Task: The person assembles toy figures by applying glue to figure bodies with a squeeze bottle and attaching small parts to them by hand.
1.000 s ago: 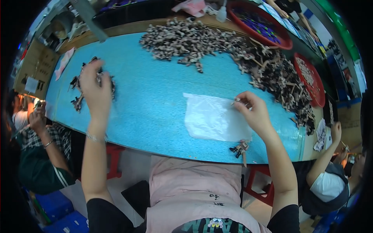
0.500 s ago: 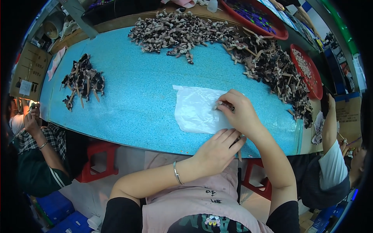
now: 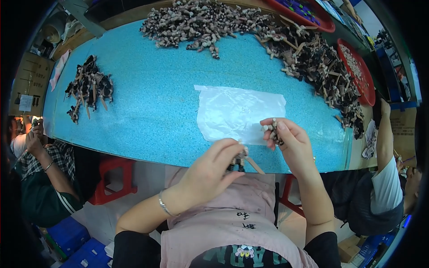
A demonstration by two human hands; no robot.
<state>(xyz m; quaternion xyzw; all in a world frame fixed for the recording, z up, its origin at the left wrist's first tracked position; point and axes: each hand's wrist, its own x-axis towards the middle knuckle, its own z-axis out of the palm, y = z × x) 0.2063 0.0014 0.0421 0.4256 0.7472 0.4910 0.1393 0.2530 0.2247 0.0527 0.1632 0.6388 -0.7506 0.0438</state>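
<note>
My left hand (image 3: 203,169) is closed round a small dark figurine (image 3: 238,163) at the table's near edge. A flat wooden stick (image 3: 255,165) sticks out beside the figurine. To its right, my right hand (image 3: 296,147) is turned partly palm up and pinches a small pale-and-brown figurine (image 3: 274,134) between thumb and fingers. The two hands are apart. Behind them a crinkled white plastic sheet (image 3: 241,111) lies flat on the blue tabletop (image 3: 147,111), with the right fingertips over its near right corner. Finer detail of both held figurines is too small to tell.
A heap of pale figurines (image 3: 192,24) lies at the far side. Dark figurines with sticks (image 3: 319,67) run down the right, and a smaller dark pile (image 3: 91,85) lies left. Red trays (image 3: 369,91) stand at the right edge. People sit at both sides.
My right hand has drawn back from the sheet and turned, bringing its small figurine up. My left hand has moved left and turned, so its dark figurine and stick show. The view has shifted slightly.
</note>
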